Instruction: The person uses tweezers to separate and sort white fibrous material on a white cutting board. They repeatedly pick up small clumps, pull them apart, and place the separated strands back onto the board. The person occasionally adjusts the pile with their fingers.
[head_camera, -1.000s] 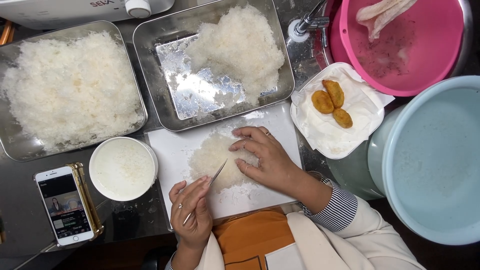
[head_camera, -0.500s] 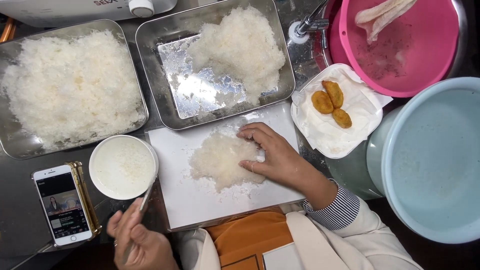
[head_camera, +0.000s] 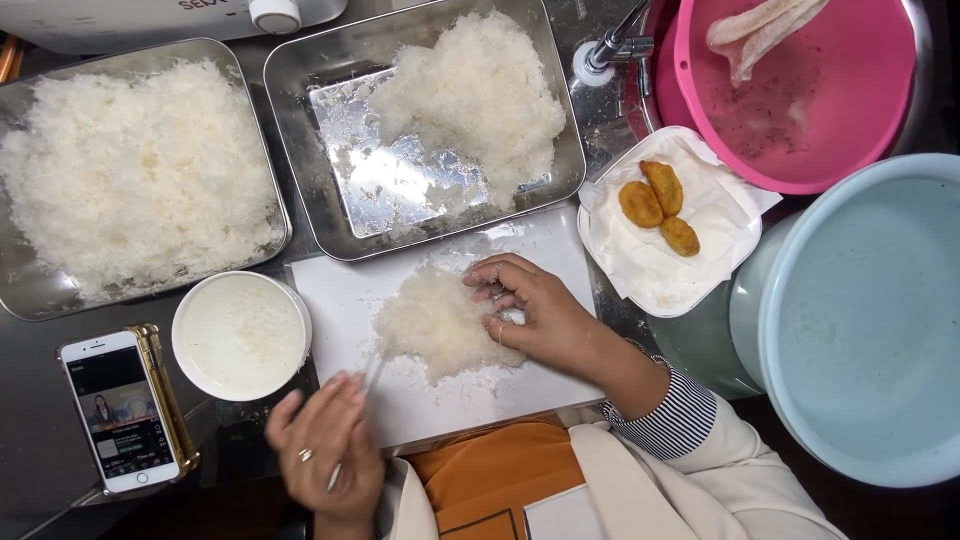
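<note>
Fingers (head_camera: 500, 300) of my right hand (head_camera: 535, 320) curl, pressing the shredded white heap (head_camera: 435, 325) on the white board (head_camera: 345, 295). Left hand (head_camera: 325, 450), blurred, pinches a thin knife (head_camera: 370, 375), now swung back toward the heap's near edge from beside the bowl (head_camera: 240, 335); scraping looks underway.

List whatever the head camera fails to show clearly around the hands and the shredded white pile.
- Left hand: motion-blurred; the thin utensil it holds cannot be identified.
- Right hand: its fingertips press into the shredded white pile, hiding anything beneath them.
- Phone: screen too small to read.
- Pale blue basin: cut off by the right edge.
</note>
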